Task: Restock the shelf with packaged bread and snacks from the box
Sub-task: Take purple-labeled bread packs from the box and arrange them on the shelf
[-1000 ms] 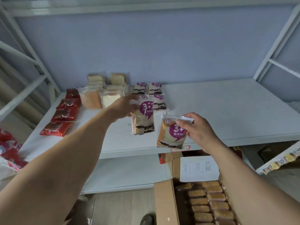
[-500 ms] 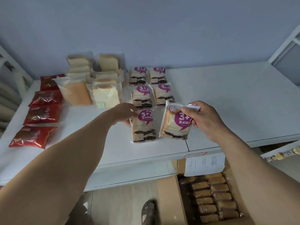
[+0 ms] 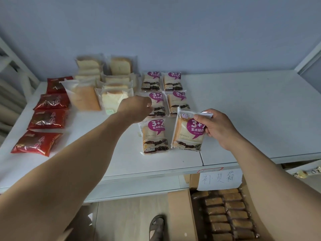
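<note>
On the white shelf point(image 3: 243, 119) lie purple-labelled bread packets in two columns. My right hand point(image 3: 217, 129) pinches the top right corner of one such packet point(image 3: 187, 134), whose lower edge rests on the shelf at the front of the right column. Beside it lies the front-left packet point(image 3: 153, 136), flat. My left hand point(image 3: 135, 108) hovers just above that packet's top, its curled fingers at the left edge of the middle-row packet point(image 3: 159, 103); whether they grip anything is hidden. The cardboard box point(image 3: 178, 214) stands below at the right.
Red snack packets point(image 3: 36, 142) line the shelf's left side, and clear-wrapped white bread point(image 3: 112, 100) is stacked behind my left hand. The box holds several brown cake bars point(image 3: 231, 214) and bears a handwritten paper label point(image 3: 218, 180). A sandalled foot point(image 3: 156, 226) stands on the floor.
My right hand has brought its packet down onto the shelf beside the front-left one. My left hand has drawn back off the front-left packet's top corner. The view has tilted further down.
</note>
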